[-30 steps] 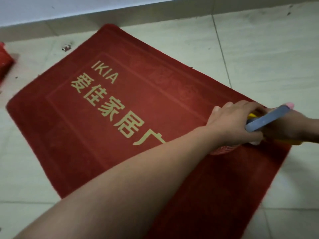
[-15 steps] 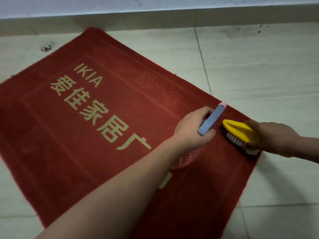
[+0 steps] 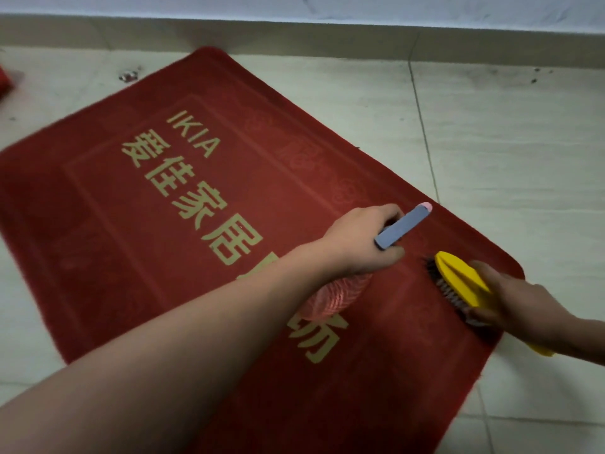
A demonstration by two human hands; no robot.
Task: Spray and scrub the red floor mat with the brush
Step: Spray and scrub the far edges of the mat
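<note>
Red floor mat [image 3: 163, 257]: lying flat and askew on the tiled floor [image 3: 507, 142], gold lettering facing up.
Right hand [image 3: 523, 306]: coming in from the right edge and grasping the rear of the yellow brush [image 3: 458, 280].
Brush: resting bristles-down on the mat near its right corner.
Left hand [image 3: 357, 237]: clasping the spray bottle [image 3: 402, 226], with the forearm crossing the lettering.
Spray bottle: pointing its pink-tipped blue-grey head at the mat's right edge, just beside the brush tip.
Small metal object [image 3: 128, 74]: lying on the floor beyond the mat's far edge.
Skirting [image 3: 294, 34]: running along the wall behind.
</note>
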